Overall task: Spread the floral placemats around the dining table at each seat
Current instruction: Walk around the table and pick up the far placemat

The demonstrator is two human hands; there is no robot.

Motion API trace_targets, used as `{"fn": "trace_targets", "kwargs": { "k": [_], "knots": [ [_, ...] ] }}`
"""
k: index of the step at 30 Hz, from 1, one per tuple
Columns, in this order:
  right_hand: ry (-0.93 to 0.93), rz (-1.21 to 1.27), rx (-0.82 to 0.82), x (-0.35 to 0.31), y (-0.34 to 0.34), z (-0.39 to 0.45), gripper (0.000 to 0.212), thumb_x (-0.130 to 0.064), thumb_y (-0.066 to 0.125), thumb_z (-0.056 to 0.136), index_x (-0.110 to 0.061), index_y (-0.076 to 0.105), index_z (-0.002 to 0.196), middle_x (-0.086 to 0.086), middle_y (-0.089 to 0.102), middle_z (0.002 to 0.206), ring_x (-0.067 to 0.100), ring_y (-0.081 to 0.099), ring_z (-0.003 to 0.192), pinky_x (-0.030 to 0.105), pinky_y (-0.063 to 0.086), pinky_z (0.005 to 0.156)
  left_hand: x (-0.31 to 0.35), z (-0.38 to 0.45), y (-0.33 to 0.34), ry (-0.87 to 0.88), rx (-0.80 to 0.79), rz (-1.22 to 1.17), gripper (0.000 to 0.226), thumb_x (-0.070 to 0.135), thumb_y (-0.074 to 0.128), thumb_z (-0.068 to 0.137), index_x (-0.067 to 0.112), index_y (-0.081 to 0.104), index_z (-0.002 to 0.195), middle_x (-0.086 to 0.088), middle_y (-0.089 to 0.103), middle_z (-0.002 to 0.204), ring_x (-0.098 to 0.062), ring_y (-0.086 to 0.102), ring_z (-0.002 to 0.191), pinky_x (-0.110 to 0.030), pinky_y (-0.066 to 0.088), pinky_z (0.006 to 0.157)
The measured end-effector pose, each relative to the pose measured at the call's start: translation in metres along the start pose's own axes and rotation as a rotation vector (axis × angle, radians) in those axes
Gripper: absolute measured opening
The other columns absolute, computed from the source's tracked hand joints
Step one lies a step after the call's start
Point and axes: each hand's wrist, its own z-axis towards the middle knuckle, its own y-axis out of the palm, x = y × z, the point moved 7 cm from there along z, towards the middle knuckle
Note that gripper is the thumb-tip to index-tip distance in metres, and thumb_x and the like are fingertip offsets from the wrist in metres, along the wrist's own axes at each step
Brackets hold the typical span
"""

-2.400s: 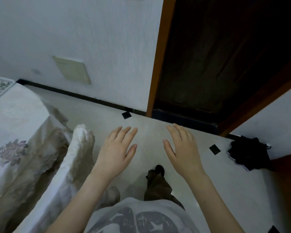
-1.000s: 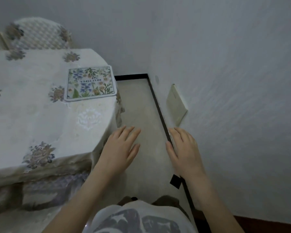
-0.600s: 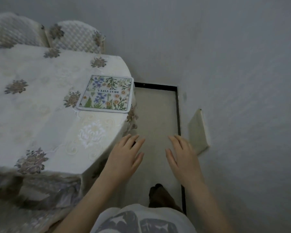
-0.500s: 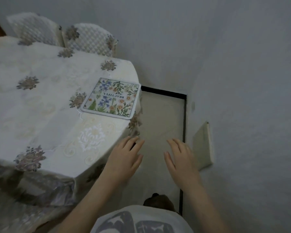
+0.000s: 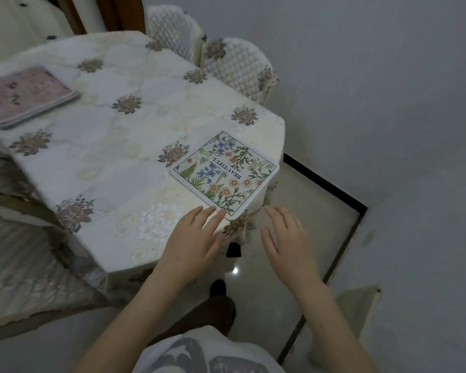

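Note:
A square floral placemat (image 5: 224,171) printed with blue and orange flowers lies flat at the near right corner of the dining table (image 5: 113,157), which wears a white embroidered cloth. A small stack of pinkish placemats (image 5: 24,95) rests at the table's far left. My left hand (image 5: 197,239) is open, palm down, its fingertips touching the near corner of the floral placemat. My right hand (image 5: 287,244) hovers open over the floor, just right of the table corner, holding nothing.
Two chairs with quilted white covers (image 5: 236,68) stand at the far side of the table against the grey wall (image 5: 388,103). The wall runs close on the right, leaving a narrow strip of tiled floor (image 5: 301,219). A covered chair (image 5: 16,265) sits at the near left.
The view has swung left and closer to the table, bringing the pinkish stack into sight. My left hand has come over the table edge to the floral placemat's corner.

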Motion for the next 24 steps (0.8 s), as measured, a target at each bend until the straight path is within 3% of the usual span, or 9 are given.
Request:
{"fn": "trace_targets", "kwargs": {
  "k": [8,14,24],
  "knots": [
    [-0.079,-0.013,-0.119,0.025,0.034,0.101,0.049,-0.042,0.028,0.096,-0.018,0.042,0.137,0.002,0.045,0.141,0.018,0.039,0.130,0.038,0.035,0.108,-0.035,0.079,0.026,-0.112,0.013,-0.044,0.052,0.042,0.027,0.092,0.023,0.041,0.138,-0.003,0.050,0.139,-0.026,0.044,0.128,-0.040,0.038,0.107],
    [-0.154,-0.001,-0.133,0.030,0.031,0.184,0.040,-0.030,0.042,0.098,-0.016,0.044,0.136,0.006,0.046,0.140,0.021,0.040,0.130,0.038,0.033,0.108,-0.063,0.141,0.005,-0.151,0.076,-0.030,0.049,0.039,0.030,0.093,0.018,0.044,0.134,-0.007,0.055,0.133,-0.030,0.049,0.122,-0.042,0.042,0.104],
    [-0.367,0.071,-0.281,0.042,0.070,0.290,0.038,-0.026,0.044,0.097,-0.015,0.046,0.134,0.008,0.047,0.140,0.023,0.042,0.129,0.041,0.036,0.107,-0.096,0.194,0.019,-0.425,0.100,-0.087,0.053,0.041,0.025,0.093,0.017,0.040,0.138,-0.008,0.049,0.139,-0.030,0.044,0.127,-0.046,0.039,0.105]
  ]
}}
